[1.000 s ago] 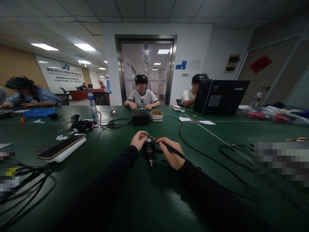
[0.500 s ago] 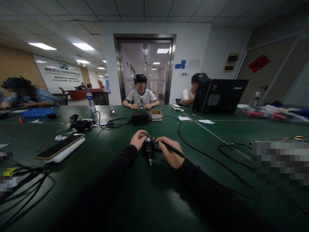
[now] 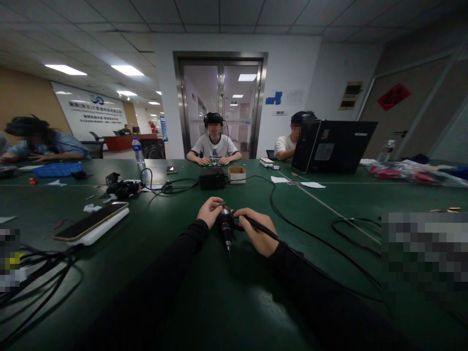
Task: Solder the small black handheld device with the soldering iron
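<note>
A black, roughly cylindrical tool (image 3: 226, 226) with a silver collar and a thin pointed metal tip rests on the green table (image 3: 164, 287), tip toward me. At its far end are small reddish bits that look like wire ends. My left hand (image 3: 209, 212) is closed in a pinch beside that end; what lies between its fingertips is too small to name. From the right, my right hand (image 3: 260, 228) grips a slim black soldering iron (image 3: 263, 227) like a pen. Its working end points at the reddish bits, and its cord trails back along my right sleeve.
Beyond my hands stand a black box (image 3: 212, 179) and a small open carton (image 3: 237, 175). A phone (image 3: 93, 222) on a white block and tangled cables (image 3: 40, 268) lie left. Another cable (image 3: 307, 226) crosses the right side. Several people sit around the table, one beside a computer case (image 3: 334, 146).
The soldering iron and my right hand have shifted very slightly. My left hand and the black tool stay almost exactly where they were.
</note>
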Tool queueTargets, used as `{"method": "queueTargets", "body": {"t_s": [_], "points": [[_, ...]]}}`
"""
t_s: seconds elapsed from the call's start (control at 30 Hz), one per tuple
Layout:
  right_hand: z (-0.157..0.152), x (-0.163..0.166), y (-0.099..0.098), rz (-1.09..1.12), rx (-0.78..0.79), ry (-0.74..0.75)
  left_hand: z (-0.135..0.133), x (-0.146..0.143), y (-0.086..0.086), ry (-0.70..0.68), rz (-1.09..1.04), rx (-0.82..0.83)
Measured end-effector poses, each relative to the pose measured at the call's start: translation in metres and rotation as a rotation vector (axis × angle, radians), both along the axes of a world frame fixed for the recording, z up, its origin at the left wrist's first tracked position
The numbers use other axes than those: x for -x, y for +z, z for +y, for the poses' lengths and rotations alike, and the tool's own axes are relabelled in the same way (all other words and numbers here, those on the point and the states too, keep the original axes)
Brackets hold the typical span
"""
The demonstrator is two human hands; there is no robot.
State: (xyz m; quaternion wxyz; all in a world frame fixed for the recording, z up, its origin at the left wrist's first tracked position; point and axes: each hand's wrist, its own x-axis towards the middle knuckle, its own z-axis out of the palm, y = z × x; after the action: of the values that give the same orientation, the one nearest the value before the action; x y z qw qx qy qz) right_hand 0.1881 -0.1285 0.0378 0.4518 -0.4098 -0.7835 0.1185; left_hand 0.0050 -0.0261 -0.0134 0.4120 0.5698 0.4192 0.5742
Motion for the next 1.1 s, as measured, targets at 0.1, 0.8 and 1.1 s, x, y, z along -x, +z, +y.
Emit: {"method": "queueTargets", "body": {"t_s": [0.1,0.8,1.1], "points": [[0.000,0.000,0.000,0.017,-0.010,-0.013,-0.001,0.000,0.001,0.009,-0.001,0.008],[-0.001,-0.001,0.002,0.103,-0.069,-0.108,0.007,0.002,-0.007,0.013,0.156,0.058],[0.001,-0.001,0.001,0.092,-0.075,-0.127,-0.001,0.006,0.009,0.101,0.702,0.145]]}}
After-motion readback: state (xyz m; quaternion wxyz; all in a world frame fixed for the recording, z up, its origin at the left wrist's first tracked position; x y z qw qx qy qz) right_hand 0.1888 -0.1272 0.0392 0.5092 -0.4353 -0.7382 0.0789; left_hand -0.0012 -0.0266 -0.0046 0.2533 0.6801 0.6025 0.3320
